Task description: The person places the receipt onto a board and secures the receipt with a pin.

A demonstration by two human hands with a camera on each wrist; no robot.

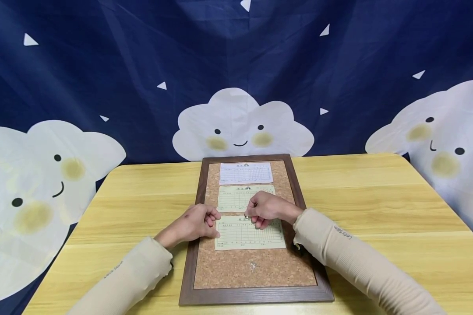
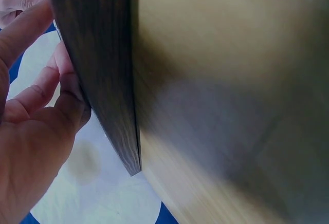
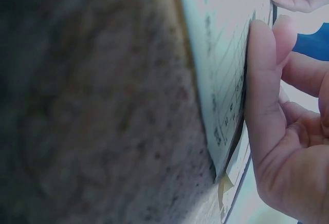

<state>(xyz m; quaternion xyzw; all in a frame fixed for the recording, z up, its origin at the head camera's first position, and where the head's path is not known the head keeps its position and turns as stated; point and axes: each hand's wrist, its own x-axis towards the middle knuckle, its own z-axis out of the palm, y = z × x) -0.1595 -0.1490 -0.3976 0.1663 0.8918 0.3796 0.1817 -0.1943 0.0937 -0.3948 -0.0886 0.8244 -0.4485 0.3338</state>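
Note:
A framed corkboard (image 1: 256,280) lies on the table, with three printed paper slips on it one above another. My right hand (image 1: 266,206) is at the top edge of the lowest, pale yellow slip (image 1: 240,243), pinching a small shiny thumbtack (image 1: 246,217) with thumb and index finger. My left hand (image 1: 199,222) rests its fingertips and thumb on that slip's left edge. A middle yellow slip (image 1: 228,199) and a whitish top slip (image 1: 230,175) each have a tack near the top. In the right wrist view the thumb (image 3: 262,80) lies along the slip; the tack is hidden there.
A small cluster of silvery tacks (image 1: 253,265) lies on the lower cork. The board's dark wooden frame (image 1: 256,296) borders it all round. Beneath is a light wooden table (image 1: 378,210); a blue cloth with clouds (image 1: 244,127) hangs behind.

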